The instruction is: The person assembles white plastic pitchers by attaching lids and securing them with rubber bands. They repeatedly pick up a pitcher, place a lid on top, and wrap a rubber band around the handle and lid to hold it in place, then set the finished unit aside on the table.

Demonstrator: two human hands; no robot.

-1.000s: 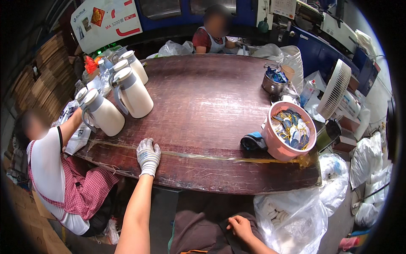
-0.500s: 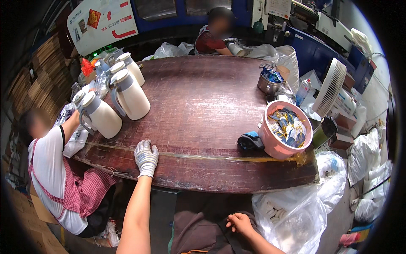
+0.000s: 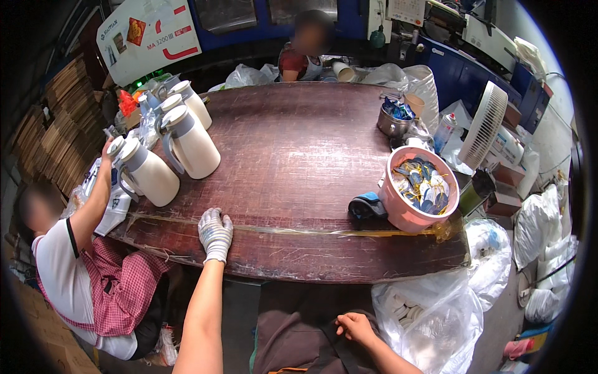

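Head view, left hand unmoved, co-worker's arm higher

Scuffed, shiny dark-red worktop: brightly lit, pale glare around its middle.
Stacked brown cardboard: dim, in shadow.
Pale grey wall: bright, nearly washed out at right.
Two co-workers' heads: blurred over.
Fisheye rim: black corners, straight edges bowed.

Rests the gloved left hand on the dark reddish surface, near its front edge. Holds the bare right hand loosely curled over the dark-clad lap, beside a clear plastic bag. Has pale jugs to the left, near a co-worker's outstretched arm, and a pink bucket to the right.
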